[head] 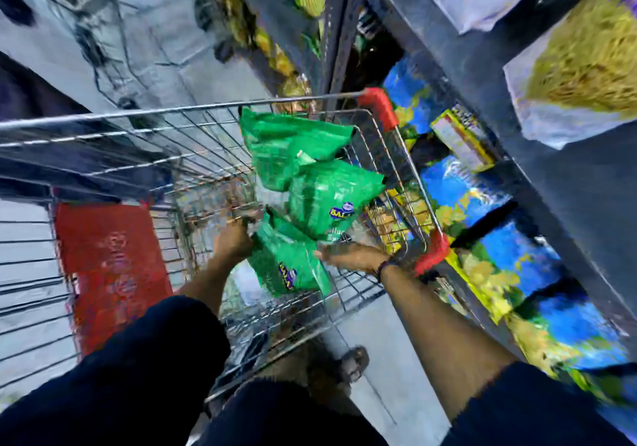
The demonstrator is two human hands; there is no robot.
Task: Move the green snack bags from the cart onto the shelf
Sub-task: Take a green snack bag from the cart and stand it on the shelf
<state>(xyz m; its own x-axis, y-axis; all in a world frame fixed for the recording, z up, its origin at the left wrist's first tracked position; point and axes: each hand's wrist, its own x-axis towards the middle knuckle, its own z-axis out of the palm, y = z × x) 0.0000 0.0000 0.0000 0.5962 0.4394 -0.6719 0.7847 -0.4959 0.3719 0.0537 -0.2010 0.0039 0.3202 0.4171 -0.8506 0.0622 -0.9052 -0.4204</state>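
Observation:
Three green snack bags lie in a wire cart (144,142). The farthest bag (289,142) leans at the cart's far end, a middle bag (331,194) sits below it, and the nearest bag (289,266) is between my hands. My left hand (234,238) grips the nearest bag's upper left corner. My right hand (355,256) lies against that bag's right side, fingers stretched toward it. The shelf (517,183) runs along the right, with blue and yellow packs on its lower level. The picture is blurred by motion.
A red panel (110,269) lies beside the cart on the left. A second wire cart (93,21) stands farther down the aisle. White bags with yellow contents (586,66) sit on the upper shelf at the right. My foot (351,363) shows below the cart.

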